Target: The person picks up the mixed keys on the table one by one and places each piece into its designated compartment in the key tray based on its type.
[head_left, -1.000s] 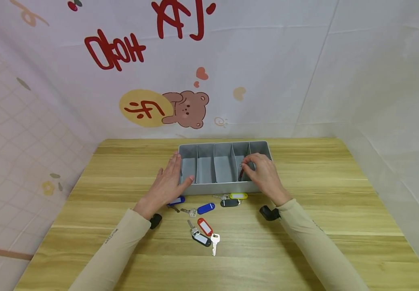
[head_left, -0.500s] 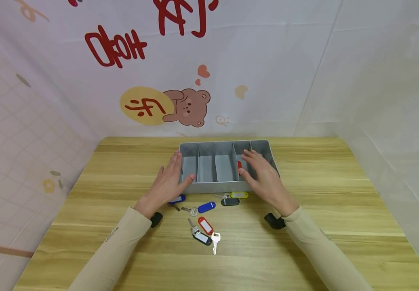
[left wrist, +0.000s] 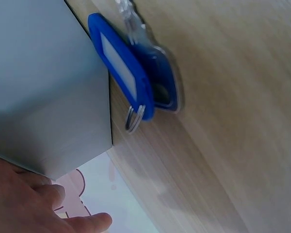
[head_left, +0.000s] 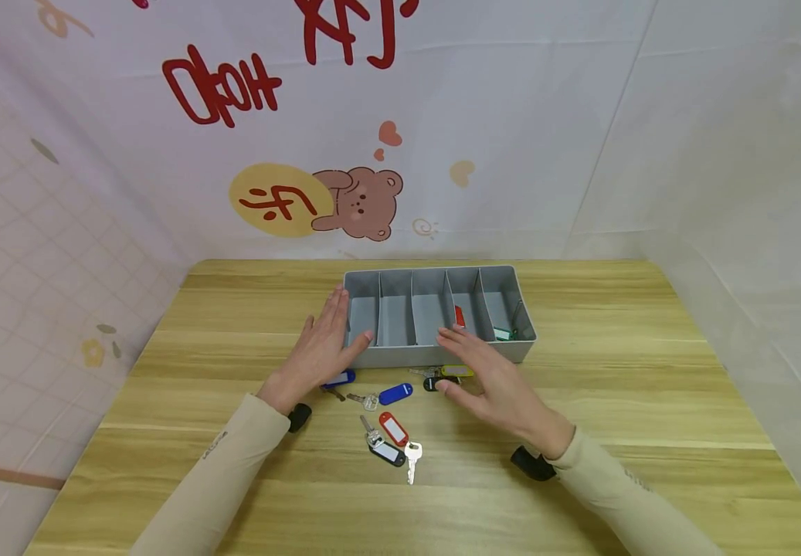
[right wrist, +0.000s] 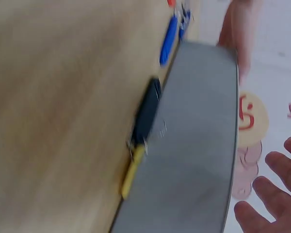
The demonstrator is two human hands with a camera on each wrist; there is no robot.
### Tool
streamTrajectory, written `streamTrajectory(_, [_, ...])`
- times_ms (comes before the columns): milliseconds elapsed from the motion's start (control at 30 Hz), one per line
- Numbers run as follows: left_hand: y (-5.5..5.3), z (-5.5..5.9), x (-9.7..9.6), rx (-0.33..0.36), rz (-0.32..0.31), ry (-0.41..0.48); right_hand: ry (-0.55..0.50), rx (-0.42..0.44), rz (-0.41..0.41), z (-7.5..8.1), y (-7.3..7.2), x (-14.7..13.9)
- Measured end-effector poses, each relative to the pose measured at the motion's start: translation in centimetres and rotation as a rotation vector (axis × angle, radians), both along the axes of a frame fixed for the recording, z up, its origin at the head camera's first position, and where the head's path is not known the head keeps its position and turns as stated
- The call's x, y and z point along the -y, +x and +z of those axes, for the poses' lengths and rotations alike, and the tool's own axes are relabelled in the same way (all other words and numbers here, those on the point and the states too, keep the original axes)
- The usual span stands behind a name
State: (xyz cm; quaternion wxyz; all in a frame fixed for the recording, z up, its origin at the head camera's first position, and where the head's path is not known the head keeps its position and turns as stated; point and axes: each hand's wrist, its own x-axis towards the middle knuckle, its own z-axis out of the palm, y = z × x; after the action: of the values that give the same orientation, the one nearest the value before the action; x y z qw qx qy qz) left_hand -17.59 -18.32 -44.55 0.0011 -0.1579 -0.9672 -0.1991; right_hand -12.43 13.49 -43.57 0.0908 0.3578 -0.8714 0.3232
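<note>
My left hand [head_left: 317, 340] rests against the left end of a grey divided tray [head_left: 400, 357], its fingers straight. My right hand [head_left: 504, 386] hovers at the tray's front edge with fingers spread, holding nothing. In the tray, a red key tag [head_left: 459, 315] lies in the fourth compartment from the left and a green key tag [head_left: 503, 333] in the rightmost. Below the right fingers are a yellow key tag [head_left: 457, 371] and a black key tag [right wrist: 147, 109], partly hidden in the head view. A blue key tag [left wrist: 119, 68] with a key lies beside the left hand.
On the wooden table [head_left: 622, 324], in front of the tray, lie another blue key tag [head_left: 396, 394], a red key tag [head_left: 393, 428], a dark key tag with a white label [head_left: 388, 454] and a silver key [head_left: 412, 463]. A printed white curtain [head_left: 511, 116] stands behind.
My right hand has let go of the red-tagged key in the fourth compartment, opened, and drawn back toward the tray's front edge. The left hand has stayed in place.
</note>
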Motion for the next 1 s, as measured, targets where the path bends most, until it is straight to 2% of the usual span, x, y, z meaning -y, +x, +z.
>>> streamTrajectory(233, [0.0,0.0,0.0,-0.001,0.004,-0.006,0.014,0.113,0.109,-0.5,1.6,1.3])
streamTrajectory(433, [0.0,0.1,-0.1,0.012,0.005,-0.014,0.008,0.223,0.155,-1.1,2.2,2.2])
streamTrajectory(700, [0.0,0.1,0.0,0.013,0.000,-0.009,-0.002,0.233,0.201,-2.0,2.5,3.0])
streamTrajectory(867, [0.0,0.1,0.0,0.018,0.002,-0.013,0.040,0.278,0.210,-2.4,2.8,3.5])
streamTrajectory(1000, [0.1,0.2,0.0,0.030,0.002,-0.010,0.059,0.257,0.227,-2.9,2.9,3.8])
